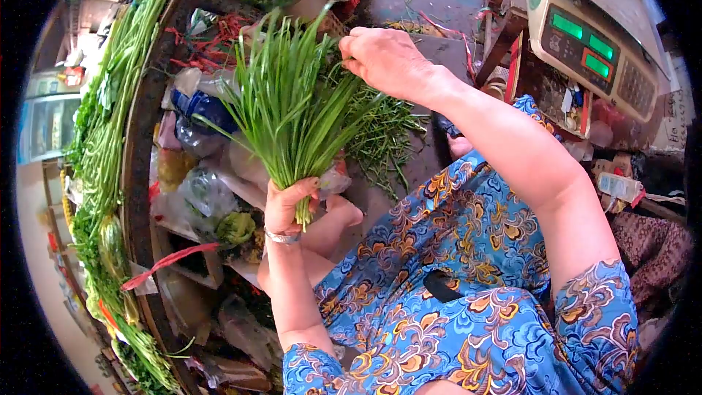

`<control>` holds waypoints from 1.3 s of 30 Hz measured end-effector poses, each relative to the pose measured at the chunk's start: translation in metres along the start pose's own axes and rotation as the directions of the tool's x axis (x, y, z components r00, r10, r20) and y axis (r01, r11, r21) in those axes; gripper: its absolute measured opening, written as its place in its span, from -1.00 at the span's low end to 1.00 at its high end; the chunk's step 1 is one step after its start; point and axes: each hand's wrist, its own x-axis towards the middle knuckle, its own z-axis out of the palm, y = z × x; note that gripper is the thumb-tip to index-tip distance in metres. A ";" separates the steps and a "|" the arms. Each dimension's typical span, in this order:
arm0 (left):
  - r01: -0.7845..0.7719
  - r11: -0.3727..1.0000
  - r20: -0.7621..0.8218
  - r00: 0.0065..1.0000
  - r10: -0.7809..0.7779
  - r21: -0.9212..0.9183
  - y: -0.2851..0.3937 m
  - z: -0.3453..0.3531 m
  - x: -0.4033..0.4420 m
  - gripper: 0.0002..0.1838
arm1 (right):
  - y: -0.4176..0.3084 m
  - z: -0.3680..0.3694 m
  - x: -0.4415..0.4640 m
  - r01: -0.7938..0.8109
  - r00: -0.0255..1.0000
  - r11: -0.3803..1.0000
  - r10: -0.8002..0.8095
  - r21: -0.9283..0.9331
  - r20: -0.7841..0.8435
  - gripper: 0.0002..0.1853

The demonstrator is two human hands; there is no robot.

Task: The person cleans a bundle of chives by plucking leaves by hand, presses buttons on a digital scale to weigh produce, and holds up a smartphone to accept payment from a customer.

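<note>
My left hand (289, 205), with a bracelet at its wrist, is closed around the lower stems of a bunch of garlic chives (285, 95). The green leaves fan upward and the cut stem ends poke out below the fist. Beside the upper right of the leaves, my right hand (384, 58) has its fingers pinched together. Whatever sits between those fingertips, if anything, is too small to make out. Loose green trimmings (380, 132) lie in a heap on the floor beneath my right forearm.
Long-stemmed greens (110, 153) line a wooden-edged stall on the left. Under it are plastic bags (205, 190) and red ties (212, 40). A digital scale (599, 36) with lit green displays stands at upper right, above an open wooden drawer (578, 106).
</note>
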 end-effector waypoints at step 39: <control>-0.032 0.990 0.103 0.994 0.046 -0.139 -0.004 -0.019 -0.003 -0.57 | 0.017 -0.002 0.003 -0.107 0.986 0.991 0.096 0.077 0.138 -0.70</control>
